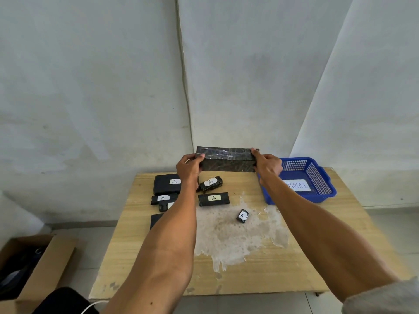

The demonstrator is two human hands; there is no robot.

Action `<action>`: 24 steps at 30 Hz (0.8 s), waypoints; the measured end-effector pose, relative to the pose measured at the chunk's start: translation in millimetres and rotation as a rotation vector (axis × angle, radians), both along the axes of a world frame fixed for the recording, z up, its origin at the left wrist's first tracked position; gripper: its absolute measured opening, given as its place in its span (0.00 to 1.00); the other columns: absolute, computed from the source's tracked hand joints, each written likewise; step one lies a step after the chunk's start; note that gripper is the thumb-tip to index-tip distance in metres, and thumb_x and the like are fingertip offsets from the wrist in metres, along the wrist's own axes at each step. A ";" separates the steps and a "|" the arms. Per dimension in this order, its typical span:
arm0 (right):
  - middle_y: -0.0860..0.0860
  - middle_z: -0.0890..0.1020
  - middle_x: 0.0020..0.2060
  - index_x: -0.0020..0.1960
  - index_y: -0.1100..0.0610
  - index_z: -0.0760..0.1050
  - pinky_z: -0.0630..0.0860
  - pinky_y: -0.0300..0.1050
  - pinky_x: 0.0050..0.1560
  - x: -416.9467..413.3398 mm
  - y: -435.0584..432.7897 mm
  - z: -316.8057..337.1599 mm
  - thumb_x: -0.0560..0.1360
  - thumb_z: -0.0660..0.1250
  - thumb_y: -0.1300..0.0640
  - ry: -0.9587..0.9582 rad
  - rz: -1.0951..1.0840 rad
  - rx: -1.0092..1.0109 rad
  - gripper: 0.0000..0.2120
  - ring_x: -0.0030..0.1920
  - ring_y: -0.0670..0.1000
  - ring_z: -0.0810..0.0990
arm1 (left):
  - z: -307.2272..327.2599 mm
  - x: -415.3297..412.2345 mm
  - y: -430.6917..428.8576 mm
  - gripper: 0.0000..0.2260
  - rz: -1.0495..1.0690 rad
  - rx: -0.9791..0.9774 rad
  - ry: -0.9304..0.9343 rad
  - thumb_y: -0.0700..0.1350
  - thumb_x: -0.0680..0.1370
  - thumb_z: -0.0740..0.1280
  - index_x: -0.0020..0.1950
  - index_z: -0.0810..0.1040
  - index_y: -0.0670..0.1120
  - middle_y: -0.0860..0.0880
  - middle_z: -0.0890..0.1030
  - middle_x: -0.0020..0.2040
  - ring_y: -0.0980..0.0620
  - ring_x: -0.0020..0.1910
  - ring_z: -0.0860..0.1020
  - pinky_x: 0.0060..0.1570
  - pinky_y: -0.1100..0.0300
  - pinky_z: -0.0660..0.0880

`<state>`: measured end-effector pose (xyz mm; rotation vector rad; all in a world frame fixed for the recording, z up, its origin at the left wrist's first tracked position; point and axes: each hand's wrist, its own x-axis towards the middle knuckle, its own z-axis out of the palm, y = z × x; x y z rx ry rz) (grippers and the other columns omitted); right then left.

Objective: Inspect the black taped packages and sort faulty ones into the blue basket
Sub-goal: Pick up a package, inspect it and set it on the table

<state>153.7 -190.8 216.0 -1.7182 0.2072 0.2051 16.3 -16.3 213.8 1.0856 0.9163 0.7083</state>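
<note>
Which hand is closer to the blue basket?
Right. The right hand grips the right end of the big black package, just beside the blue basket's left edge. The left hand grips the package's other end, farther from the basket.

Wall (90, 87): pale grey-white, mottled, stained. Thin cable (185, 87) runs down wall from top and drops behind table. Brighter slanted panel (362, 98) at right; cannot tell what it is. Table (249, 275): light wood, pushed near wall, large worn whitish patch (229, 234) mid-top, surface peeled. Floor (396, 227): pale tile, grout lines visible. Open cardboard box (52, 259) on floor at left, dark contents unclear. Black item (61, 300) with white cord (90, 307) at bottom edge. Light diffuse, shadows soft.
</note>
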 end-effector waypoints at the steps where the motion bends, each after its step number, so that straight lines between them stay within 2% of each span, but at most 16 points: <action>1: 0.54 0.84 0.36 0.34 0.55 0.81 0.84 0.53 0.49 -0.2 0.3 1.3 0.65 0.79 0.39 -0.004 -0.010 0.003 0.20 0.42 0.56 0.85 | -0.9 -0.4 0.0 0.08 -0.009 0.002 -0.013 0.39 0.70 0.79 0.44 0.82 0.46 0.46 0.85 0.45 0.46 0.51 0.84 0.50 0.48 0.83; 3: 0.54 0.84 0.35 0.32 0.55 0.80 0.83 0.53 0.50 -1.9 1.0 4.1 0.66 0.79 0.40 -0.023 -0.013 -0.001 0.19 0.43 0.56 0.85 | -2.1 -1.2 0.2 0.08 -0.005 0.012 -0.027 0.38 0.70 0.79 0.45 0.82 0.45 0.45 0.86 0.45 0.46 0.50 0.84 0.52 0.46 0.82; 7: 0.55 0.83 0.34 0.31 0.57 0.80 0.83 0.52 0.51 -4.9 0.5 5.1 0.67 0.79 0.44 -0.053 -0.034 0.009 0.18 0.44 0.58 0.84 | -0.2 -2.0 -3.0 0.08 0.007 0.057 -0.045 0.38 0.70 0.78 0.45 0.82 0.44 0.47 0.85 0.43 0.51 0.44 0.84 0.53 0.47 0.82; 9: 0.56 0.82 0.35 0.34 0.59 0.82 0.81 0.48 0.51 -6.9 0.4 6.0 0.69 0.78 0.45 -0.078 -0.029 0.012 0.17 0.44 0.56 0.82 | 0.9 -2.1 -4.6 0.09 0.007 0.073 -0.050 0.36 0.70 0.78 0.47 0.82 0.43 0.48 0.85 0.42 0.52 0.43 0.83 0.54 0.48 0.82; 12: 0.52 0.80 0.35 0.45 0.60 0.84 0.73 0.42 0.51 -11.0 -1.0 8.7 0.73 0.75 0.46 -0.132 0.015 -0.001 0.16 0.41 0.47 0.75 | -0.2 0.0 -3.4 0.08 0.026 0.073 -0.037 0.37 0.70 0.78 0.45 0.82 0.44 0.48 0.84 0.42 0.50 0.45 0.84 0.55 0.47 0.81; 15: 0.50 0.84 0.42 0.52 0.57 0.84 0.78 0.47 0.57 -12.4 -3.1 5.5 0.69 0.78 0.44 -0.212 0.138 -0.028 0.19 0.48 0.49 0.80 | 3.2 4.6 -2.7 0.12 0.115 0.033 -0.010 0.46 0.68 0.81 0.40 0.79 0.45 0.48 0.82 0.38 0.49 0.41 0.82 0.50 0.50 0.82; 17: 0.47 0.85 0.44 0.53 0.57 0.84 0.79 0.46 0.58 -13.3 -5.3 5.1 0.68 0.80 0.47 -0.250 0.219 -0.051 0.19 0.49 0.47 0.83 | 4.9 7.4 0.5 0.15 0.195 0.030 0.031 0.50 0.67 0.81 0.37 0.77 0.45 0.49 0.80 0.36 0.50 0.38 0.79 0.46 0.53 0.81; 21: 0.46 0.85 0.43 0.53 0.57 0.83 0.79 0.42 0.55 -15.1 -9.4 8.6 0.68 0.81 0.52 -0.292 0.242 -0.034 0.17 0.47 0.44 0.83 | 4.1 11.5 4.1 0.15 0.196 0.042 0.043 0.49 0.67 0.82 0.35 0.77 0.46 0.49 0.81 0.35 0.48 0.40 0.81 0.50 0.49 0.82; 24: 0.46 0.85 0.42 0.52 0.57 0.83 0.80 0.44 0.56 -11.8 -11.7 1.4 0.68 0.81 0.53 -0.299 0.240 -0.049 0.16 0.47 0.45 0.84 | -0.2 14.0 2.6 0.14 0.190 0.044 0.034 0.47 0.66 0.82 0.35 0.78 0.45 0.48 0.82 0.35 0.48 0.40 0.82 0.49 0.47 0.83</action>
